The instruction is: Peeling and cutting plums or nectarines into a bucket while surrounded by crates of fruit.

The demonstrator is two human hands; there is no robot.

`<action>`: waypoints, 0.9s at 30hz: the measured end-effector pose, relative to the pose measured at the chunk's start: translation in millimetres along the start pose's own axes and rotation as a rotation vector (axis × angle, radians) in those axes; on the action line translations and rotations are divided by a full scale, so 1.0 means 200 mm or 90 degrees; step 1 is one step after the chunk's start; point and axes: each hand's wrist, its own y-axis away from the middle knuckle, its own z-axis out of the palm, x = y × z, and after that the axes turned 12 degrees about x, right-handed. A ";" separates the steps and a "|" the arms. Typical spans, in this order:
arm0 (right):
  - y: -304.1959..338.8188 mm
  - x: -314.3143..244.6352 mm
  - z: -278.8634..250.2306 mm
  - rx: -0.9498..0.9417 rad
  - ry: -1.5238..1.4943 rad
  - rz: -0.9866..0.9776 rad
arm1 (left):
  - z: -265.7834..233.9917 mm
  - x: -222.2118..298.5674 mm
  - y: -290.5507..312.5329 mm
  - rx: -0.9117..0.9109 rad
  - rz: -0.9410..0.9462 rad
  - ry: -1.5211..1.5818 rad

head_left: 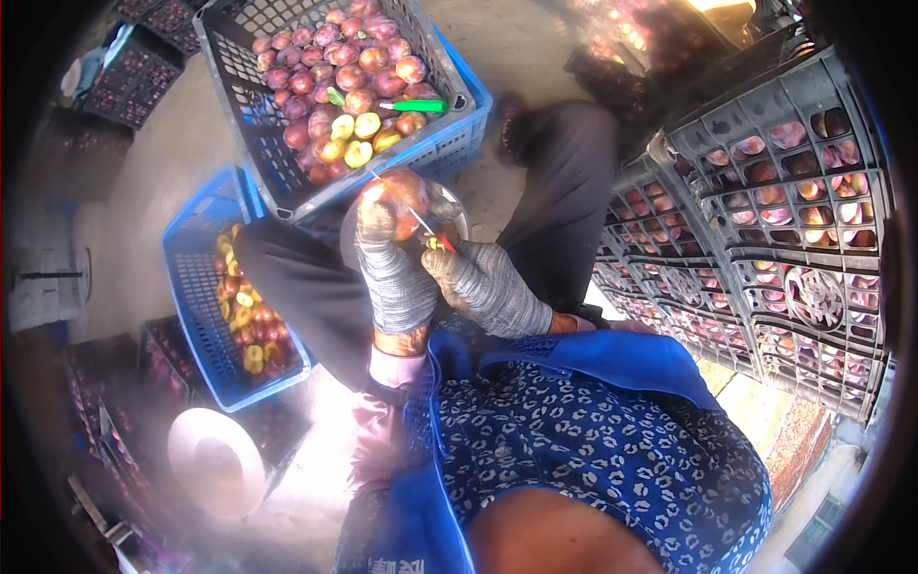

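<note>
We seem mid-cut — our left hand (pixel 390 273) cups a plum (pixel 405 189) above a bowl (pixel 464 218) between our legs (pixel 562 167), our right hand (pixel 492 290) grips a small knife (pixel 441 244) — and the next move calls for a steady, careful stroke.

Black plastic grid-sided crates (pixel 813 297), filled with reddish-purple fruit, stand stacked at right. A dark, slatted-looking crate (pixel 143 81) sits upper left; a round, whitish, shallow basin (pixel 217 463) lies lower left.
</note>
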 end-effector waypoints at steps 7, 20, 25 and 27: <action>0.06 -0.29 -0.12 -0.020 -0.572 -0.058 | -0.32 -0.12 -0.20 0.138 -0.144 0.138; 0.01 -0.05 -0.08 -0.008 0.175 -0.043 | -0.10 -0.02 -0.09 0.072 -0.147 0.110; 0.00 -0.02 -0.10 -0.026 0.190 -0.040 | -0.06 0.01 -0.04 -0.009 -0.150 0.064; -0.02 0.04 -0.10 -0.016 0.165 -0.124 | -0.04 -0.01 -0.04 0.012 -0.151 0.067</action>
